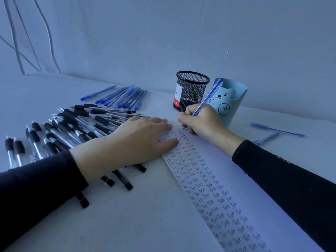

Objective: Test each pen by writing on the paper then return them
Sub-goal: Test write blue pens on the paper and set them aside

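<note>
Head view: we are looking down on a white table (127, 215), with the paper (227, 179) running away from us and its left part filled with columns of the word "Test".
Right hand (203, 120): we are gripping the blue pen (211, 93) in a writing pinch. The fingers are curling round the lower barrel and the tip is touching the paper at the far end of the columns.
Left hand (143, 139): lying flat with fingers straight and gripping nothing, it is pressing on the paper's left edge.
Black pens (76, 124): heaped left of the paper, some lying under the left wrist and forearm.
Blue pens, far row (123, 97): lying side by side beyond the black heap.
Blue pens, right pair (276, 130): lying loose on the table, well apart from the rest.
Mesh cup (190, 91): standing just behind the right hand, no pens showing in it.
Bear holder (234, 99): standing beside the mesh cup.
Step in hand: we are judging it to be one test word written with this pen.
Doing it well: we are advising light, even pressure, a short word in the free space, and the left palm pinning the sheet flat.
Risk: we are judging that the left forearm could roll the black pens beneath it.
</note>
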`<state>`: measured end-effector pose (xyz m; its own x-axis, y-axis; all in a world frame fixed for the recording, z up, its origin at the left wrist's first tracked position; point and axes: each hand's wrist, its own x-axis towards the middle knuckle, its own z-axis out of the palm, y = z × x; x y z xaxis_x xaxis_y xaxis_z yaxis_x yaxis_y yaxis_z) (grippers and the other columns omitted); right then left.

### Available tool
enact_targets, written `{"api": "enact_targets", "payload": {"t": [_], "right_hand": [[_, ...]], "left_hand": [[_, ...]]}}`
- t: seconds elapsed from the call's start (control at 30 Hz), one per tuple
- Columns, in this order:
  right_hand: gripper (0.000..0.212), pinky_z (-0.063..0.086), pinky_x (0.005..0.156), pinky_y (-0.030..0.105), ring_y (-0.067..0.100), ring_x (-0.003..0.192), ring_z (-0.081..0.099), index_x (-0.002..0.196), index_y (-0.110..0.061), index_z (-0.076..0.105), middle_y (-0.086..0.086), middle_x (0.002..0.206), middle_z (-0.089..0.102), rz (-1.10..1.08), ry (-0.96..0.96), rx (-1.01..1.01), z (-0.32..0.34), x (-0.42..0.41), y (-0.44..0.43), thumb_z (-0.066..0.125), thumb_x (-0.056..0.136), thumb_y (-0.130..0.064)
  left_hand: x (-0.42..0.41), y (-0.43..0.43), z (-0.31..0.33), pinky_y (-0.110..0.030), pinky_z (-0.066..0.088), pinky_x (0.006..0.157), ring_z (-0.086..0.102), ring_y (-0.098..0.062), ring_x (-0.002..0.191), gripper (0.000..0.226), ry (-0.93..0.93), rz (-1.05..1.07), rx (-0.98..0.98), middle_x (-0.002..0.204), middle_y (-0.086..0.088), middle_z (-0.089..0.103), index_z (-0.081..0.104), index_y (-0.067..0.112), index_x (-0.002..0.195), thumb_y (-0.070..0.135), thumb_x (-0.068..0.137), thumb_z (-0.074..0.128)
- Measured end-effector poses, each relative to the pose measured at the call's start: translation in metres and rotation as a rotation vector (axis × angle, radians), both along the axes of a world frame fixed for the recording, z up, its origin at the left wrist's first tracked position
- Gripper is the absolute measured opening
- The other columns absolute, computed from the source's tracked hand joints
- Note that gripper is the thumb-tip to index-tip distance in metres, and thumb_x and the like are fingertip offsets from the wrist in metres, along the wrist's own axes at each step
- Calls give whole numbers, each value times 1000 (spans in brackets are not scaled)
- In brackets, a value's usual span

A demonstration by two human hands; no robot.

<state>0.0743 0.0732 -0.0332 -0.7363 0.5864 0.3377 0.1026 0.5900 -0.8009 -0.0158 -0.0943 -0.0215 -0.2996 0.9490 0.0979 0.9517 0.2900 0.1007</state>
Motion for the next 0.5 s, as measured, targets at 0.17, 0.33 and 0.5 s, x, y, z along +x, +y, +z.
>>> {"api": "enact_targets", "payload": {"t": [0.17, 0.33, 0.5], "right_hand": [[46, 45, 48, 22, 18, 59, 60, 43, -18, 42, 0, 39, 50, -14, 19, -40, 0, 1, 1, 64, 83, -10], [49, 42, 45, 20, 20, 57, 59, 40, -18, 39, -3, 37, 48, -7, -14, -10, 2, 2, -2, 65, 81, -9], [50, 43, 47, 21, 21, 59, 60, 38, -18, 42, -3, 37, 48, -20, -3, -17, 1, 2, 0, 63, 81, -10]], "left_hand": [[0, 0, 0, -26, 16, 114, 28, -7, 141, 61, -4, 0, -4, 157, 15, 26, 34, 37, 147, 66, 93, 29], [0, 0, 0, -27, 16, 114, 28, -8, 141, 61, -3, 1, -8, 157, 14, 26, 34, 36, 147, 66, 93, 29], [0, 0, 1, -27, 16, 114, 27, -8, 142, 62, -2, 1, -18, 158, 14, 25, 33, 36, 147, 66, 93, 29]]}}
